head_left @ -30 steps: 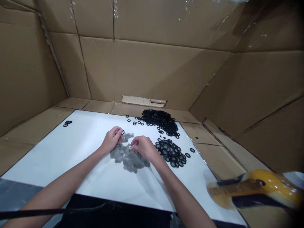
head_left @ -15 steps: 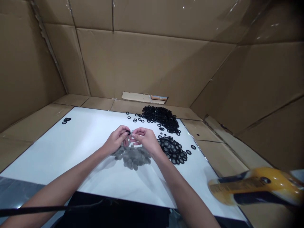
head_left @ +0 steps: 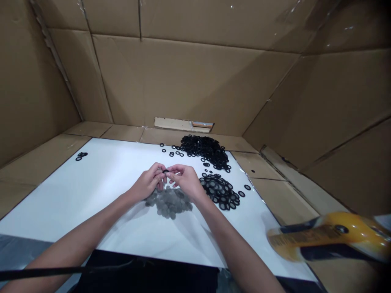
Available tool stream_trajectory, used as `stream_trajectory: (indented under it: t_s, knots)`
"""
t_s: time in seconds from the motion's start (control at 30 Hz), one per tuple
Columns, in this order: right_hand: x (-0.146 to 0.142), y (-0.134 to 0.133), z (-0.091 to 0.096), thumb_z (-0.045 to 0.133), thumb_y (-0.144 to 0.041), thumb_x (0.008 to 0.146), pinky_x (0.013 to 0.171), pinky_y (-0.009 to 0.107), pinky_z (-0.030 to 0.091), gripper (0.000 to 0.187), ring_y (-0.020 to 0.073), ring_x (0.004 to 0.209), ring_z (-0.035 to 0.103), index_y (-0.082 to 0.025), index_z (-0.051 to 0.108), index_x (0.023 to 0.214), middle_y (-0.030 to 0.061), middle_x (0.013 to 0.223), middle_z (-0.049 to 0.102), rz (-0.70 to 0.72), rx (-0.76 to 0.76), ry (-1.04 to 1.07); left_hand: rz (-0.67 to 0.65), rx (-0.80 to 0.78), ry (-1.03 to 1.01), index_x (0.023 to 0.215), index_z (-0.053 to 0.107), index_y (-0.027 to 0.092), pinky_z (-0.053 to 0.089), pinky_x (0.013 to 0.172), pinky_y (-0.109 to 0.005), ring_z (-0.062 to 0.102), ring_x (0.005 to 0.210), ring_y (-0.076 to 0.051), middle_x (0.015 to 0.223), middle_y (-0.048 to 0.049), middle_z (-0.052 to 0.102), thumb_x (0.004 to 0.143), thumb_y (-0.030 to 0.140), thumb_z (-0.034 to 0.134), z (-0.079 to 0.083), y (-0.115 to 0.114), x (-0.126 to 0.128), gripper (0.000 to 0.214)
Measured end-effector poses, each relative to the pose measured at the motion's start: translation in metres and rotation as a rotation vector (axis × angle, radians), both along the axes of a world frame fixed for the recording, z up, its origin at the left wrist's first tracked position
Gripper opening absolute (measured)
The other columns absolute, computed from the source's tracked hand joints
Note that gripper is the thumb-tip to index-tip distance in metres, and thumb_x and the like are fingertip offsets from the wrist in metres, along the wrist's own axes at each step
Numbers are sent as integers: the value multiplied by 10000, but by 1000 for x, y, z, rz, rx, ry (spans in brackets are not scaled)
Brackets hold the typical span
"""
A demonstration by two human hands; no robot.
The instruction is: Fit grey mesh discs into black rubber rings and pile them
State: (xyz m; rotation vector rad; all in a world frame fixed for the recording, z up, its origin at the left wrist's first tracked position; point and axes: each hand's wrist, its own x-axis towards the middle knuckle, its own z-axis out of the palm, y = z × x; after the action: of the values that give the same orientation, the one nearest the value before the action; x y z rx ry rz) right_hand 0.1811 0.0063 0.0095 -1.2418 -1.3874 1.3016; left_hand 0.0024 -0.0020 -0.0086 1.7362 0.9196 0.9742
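My left hand (head_left: pixel 149 182) and my right hand (head_left: pixel 186 181) meet above a white sheet (head_left: pixel 100 191), fingertips pinched together on a small black ring (head_left: pixel 165 171). Just under the hands lies a heap of grey mesh discs (head_left: pixel 169 202). To the right of my right hand sits a pile of black rings with mesh in them (head_left: pixel 221 191). Farther back is a larger pile of plain black rings (head_left: pixel 204 149). Whether a disc is also between my fingers is too small to tell.
Cardboard walls (head_left: pixel 189 77) enclose the work surface on three sides. A few loose black rings (head_left: pixel 80 156) lie at the sheet's far left. A blurred yellow and black object (head_left: pixel 330 240) sits close at the lower right. A black strap (head_left: pixel 61 270) crosses the near edge.
My hands have come together from slightly apart over the grey discs; both now pinch the black ring that my left hand held alone. The view shifted a little.
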Motion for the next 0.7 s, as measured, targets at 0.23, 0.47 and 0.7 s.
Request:
stream_trajectory:
  t_s: [0.23,0.47,0.7]
  knots:
    - [-2,-2,-1,786,-326,687,467,208,480,241,110,560,611,-170,629,781,-16,688,625,0,-51,75,-42,-238,-267,1001,552,193,518,643,-285,638,628,-147,742,5,651,870,483,650,-7,9,5,333]
    - [-3,-1,-1,756,-370,700,555,252,534,245,135,630,639,-175,652,806,10,769,656,-7,47,38,17,-293,-280,886,591,170,482,592,-256,589,574,-118,677,14,608,872,482,653,-7,11,9,318]
    - [-6,-1,-16,558,-337,852,541,258,515,148,140,607,603,-194,594,864,6,748,637,-42,218,-114,-38,-304,-311,948,591,187,479,594,-261,585,583,-122,679,21,608,852,479,682,-12,9,12,321]
